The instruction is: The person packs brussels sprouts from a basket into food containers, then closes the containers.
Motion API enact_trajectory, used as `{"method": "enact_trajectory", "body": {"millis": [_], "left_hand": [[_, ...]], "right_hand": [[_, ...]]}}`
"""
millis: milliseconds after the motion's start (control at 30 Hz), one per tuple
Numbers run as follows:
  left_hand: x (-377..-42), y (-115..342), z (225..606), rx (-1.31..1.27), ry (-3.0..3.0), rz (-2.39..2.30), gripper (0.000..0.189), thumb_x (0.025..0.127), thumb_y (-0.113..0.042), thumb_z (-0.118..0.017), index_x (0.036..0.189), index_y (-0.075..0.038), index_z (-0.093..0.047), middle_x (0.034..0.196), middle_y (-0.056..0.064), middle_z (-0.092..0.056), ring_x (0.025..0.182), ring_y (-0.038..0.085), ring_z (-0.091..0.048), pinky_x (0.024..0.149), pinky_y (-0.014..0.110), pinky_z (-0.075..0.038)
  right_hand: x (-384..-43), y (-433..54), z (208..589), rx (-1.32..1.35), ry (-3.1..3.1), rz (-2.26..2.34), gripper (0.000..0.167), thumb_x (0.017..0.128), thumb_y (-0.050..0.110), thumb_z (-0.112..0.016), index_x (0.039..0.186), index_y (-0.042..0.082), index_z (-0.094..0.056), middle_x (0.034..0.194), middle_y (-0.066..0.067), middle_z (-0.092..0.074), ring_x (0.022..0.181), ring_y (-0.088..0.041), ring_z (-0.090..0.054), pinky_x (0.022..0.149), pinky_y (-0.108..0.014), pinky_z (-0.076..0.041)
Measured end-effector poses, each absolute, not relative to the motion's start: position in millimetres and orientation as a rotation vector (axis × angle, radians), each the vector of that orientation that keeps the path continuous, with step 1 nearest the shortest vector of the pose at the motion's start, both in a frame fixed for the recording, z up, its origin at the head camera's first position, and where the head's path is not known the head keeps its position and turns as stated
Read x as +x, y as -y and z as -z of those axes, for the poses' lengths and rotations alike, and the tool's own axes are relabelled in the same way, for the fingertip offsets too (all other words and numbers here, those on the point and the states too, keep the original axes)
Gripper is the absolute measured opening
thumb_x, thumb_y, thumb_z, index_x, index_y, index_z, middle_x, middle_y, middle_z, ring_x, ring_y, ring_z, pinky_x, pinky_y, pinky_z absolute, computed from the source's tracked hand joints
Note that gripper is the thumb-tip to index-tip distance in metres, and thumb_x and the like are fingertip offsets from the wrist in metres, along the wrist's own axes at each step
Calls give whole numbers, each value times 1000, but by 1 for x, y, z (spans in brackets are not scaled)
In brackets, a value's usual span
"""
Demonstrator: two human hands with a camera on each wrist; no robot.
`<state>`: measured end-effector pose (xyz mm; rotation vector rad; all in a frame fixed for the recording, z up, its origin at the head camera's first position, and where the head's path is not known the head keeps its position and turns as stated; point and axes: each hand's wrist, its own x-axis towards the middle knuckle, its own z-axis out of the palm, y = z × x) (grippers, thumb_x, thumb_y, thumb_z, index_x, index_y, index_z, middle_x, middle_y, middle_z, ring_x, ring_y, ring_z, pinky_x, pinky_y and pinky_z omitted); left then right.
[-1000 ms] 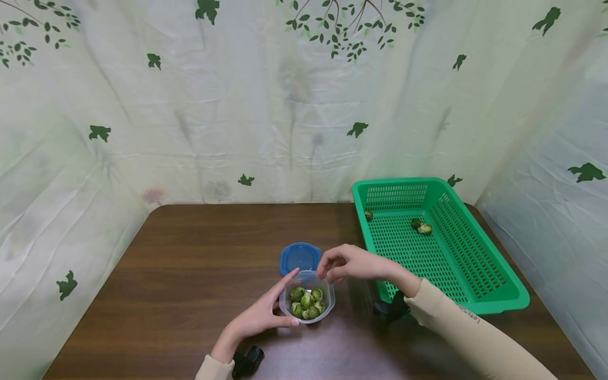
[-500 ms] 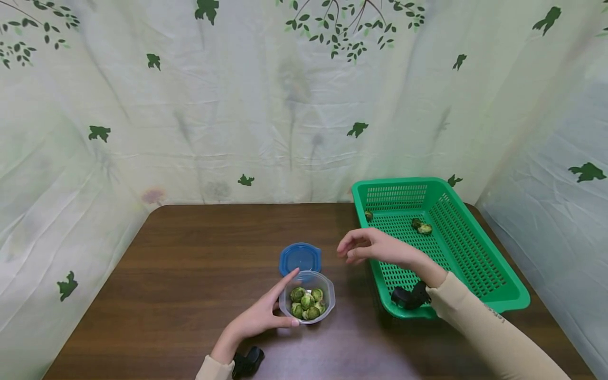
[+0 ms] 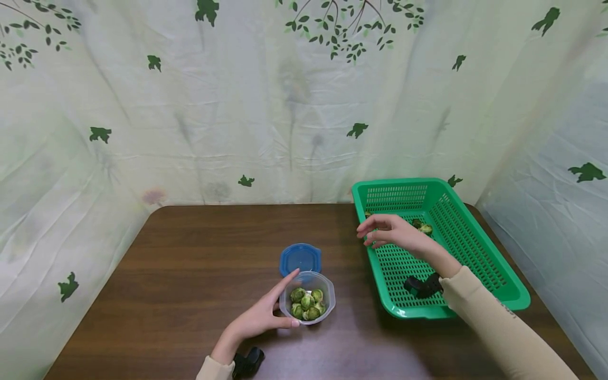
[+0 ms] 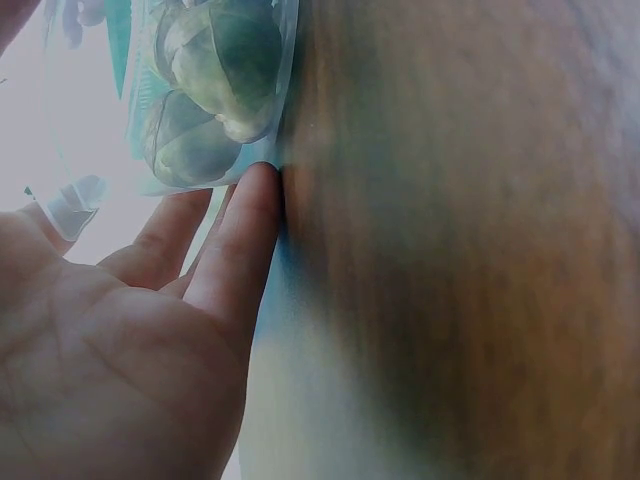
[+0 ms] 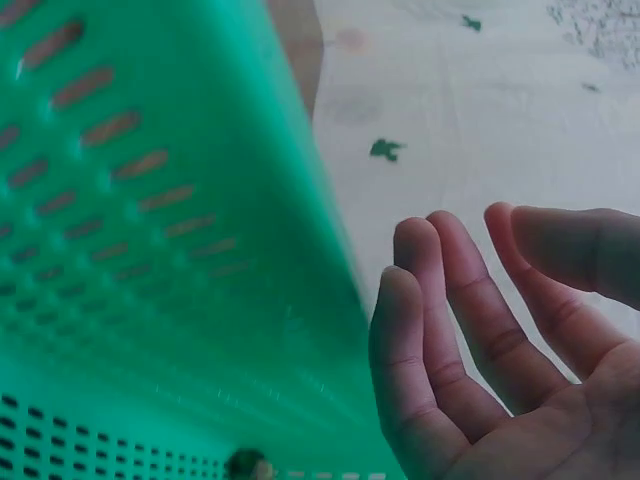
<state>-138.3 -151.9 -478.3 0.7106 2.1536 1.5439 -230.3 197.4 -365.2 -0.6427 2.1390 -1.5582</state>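
My left hand (image 3: 263,311) holds a clear plastic food container (image 3: 331,305) from its left side, thumb at the near rim and index finger along the far side. Several Brussels sprouts (image 3: 307,301) lie inside it. The left wrist view shows fingers (image 4: 235,255) against the container's lower wall, with sprouts (image 4: 222,65) visible through the plastic. My right hand (image 3: 394,232) hovers over the left rim of a green basket (image 3: 503,282), fingers loosely bent and nothing between them. In the right wrist view the right hand (image 5: 500,340) appears beside the basket wall (image 5: 230,200).
Behind the container lies a blue lid (image 3: 300,258) on the brown wooden table (image 3: 214,248). A few sprouts (image 3: 425,229) remain visible in the basket, one partly covered by the right hand. A patterned curtain (image 3: 266,132) hangs behind the table.
My right hand has moved away from the container, up and to the right, over the basket's left rim. The left hand and the container have stayed in place.
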Motion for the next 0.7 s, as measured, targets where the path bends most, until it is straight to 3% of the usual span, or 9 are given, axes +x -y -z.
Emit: {"method": "enact_trajectory", "body": {"millis": [167, 333, 700], "left_hand": [[-138, 152, 478, 718, -2157, -1542, 98, 82, -22, -77, 155, -20, -11, 153, 9, -25, 136, 27, -29, 99, 33, -38], [-138, 153, 478, 735, -2154, -1545, 97, 83, -22, -77, 155, -19, -11, 153, 11, -25, 136, 28, -28, 99, 32, -39], [-138, 154, 477, 766, -2139, -1565, 97, 83, -21, -76, 155, -18, -11, 151, 14, -29, 136, 31, -28, 99, 32, -39]], "right_hand": [[-239, -207, 371, -546, -2171, 1610, 29, 94, 4, -58, 119, -9, -55, 116, -24, -59, 97, -35, -62, 86, -45, -49], [-248, -216, 376, -485, -2206, 1646, 29, 96, 8, -56, 120, -8, -54, 122, -27, -55, 100, -36, -61, 89, -51, -46], [-268, -229, 384, -383, -2301, 1618, 35, 99, 8, -50, 130, -9, -47, 128, -26, -50, 106, -38, -56, 91, -52, -45]]}}
